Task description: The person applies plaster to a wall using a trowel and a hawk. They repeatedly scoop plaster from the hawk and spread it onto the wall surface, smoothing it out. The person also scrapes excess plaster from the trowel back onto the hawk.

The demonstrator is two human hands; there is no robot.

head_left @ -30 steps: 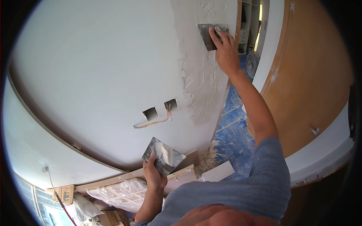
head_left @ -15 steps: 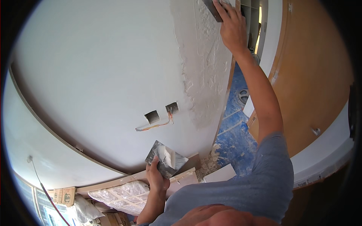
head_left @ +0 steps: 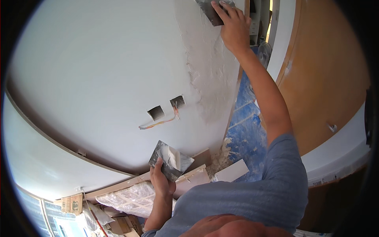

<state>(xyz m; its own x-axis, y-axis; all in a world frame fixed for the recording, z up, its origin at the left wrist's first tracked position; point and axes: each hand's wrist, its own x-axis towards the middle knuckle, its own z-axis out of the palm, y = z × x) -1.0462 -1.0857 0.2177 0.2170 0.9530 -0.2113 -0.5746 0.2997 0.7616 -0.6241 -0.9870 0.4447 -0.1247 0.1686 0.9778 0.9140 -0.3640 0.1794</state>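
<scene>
High at the top, my right hand (head_left: 235,33) grips a wide metal putty knife (head_left: 211,11), its blade against the wall by a strip of fresh filler (head_left: 211,79). That strip is rough and greyish, running down the wall's right side. Lower down, my left hand (head_left: 161,182) holds a square dark metal plate (head_left: 160,158), thumb on top. A lump of white putty (head_left: 173,158) lies on the plate, with a smear toward its right corner. The handles of both tools are hidden.
Two square cut-outs pierce the wall; loose wires (head_left: 158,124) hang by the right one. An orange-brown door (head_left: 327,79) stands at the right, beside blue floor covering (head_left: 248,136). Plastic-wrapped goods (head_left: 130,199) and cardboard boxes (head_left: 72,203) lie lower left. A fan (head_left: 263,53) stands beyond the wall's edge.
My right hand and the putty knife have shifted left along the wall, and more of the blade shows. The plate stays in my left hand. The view has tilted slightly.
</scene>
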